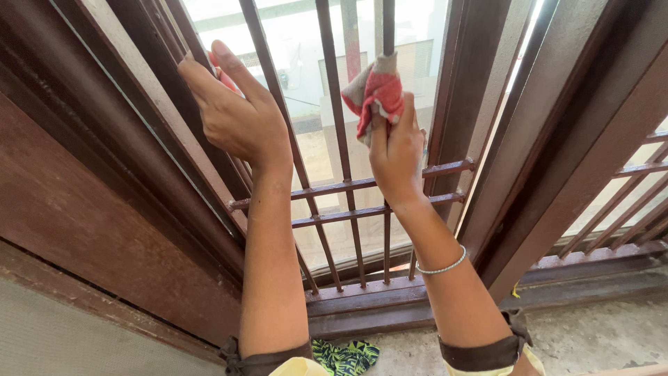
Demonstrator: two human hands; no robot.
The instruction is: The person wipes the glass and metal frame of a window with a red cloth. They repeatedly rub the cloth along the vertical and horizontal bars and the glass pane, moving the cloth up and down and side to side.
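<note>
My right hand (395,150) grips a red and grey cloth (376,94) wrapped around a vertical brown bar (387,28) of a metal window grille. My left hand (233,111) rests higher up to the left, fingers curled around another slanted bar (264,56) of the same grille, beside the brown window frame. A thin silver bangle (442,267) sits on my right wrist. Both forearms reach up from the bottom of the view.
Two horizontal cross bars (348,198) run across the grille below my hands. A brown sill (390,299) lies under it. A second grille panel (626,188) stands to the right. A green patterned cloth (344,355) lies on the concrete floor.
</note>
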